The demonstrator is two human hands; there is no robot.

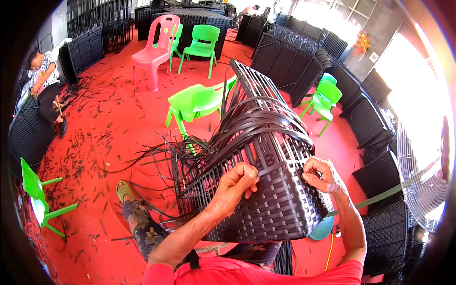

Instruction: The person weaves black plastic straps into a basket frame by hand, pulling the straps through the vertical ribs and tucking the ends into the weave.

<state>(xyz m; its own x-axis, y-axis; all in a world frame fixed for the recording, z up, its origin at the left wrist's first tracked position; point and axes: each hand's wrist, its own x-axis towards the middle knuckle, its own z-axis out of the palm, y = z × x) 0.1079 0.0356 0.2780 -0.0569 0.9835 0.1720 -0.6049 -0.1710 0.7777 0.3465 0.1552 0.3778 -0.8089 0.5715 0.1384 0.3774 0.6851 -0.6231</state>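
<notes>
A half-woven black wicker furniture frame (266,190) lies tilted across the person's lap, its finished weave toward the body and loose black strands (247,118) fanning away beyond both hands, seemingly so the working edge stays within reach. The left hand (236,183) presses curled fingers onto the weave just below that edge, while the right hand (320,175), at the frame's right corner, pinches a strand between closed fingertips. Far beyond the right hand, a small red-and-yellow ornament (362,42) hangs on the grey wall; no packages show.
</notes>
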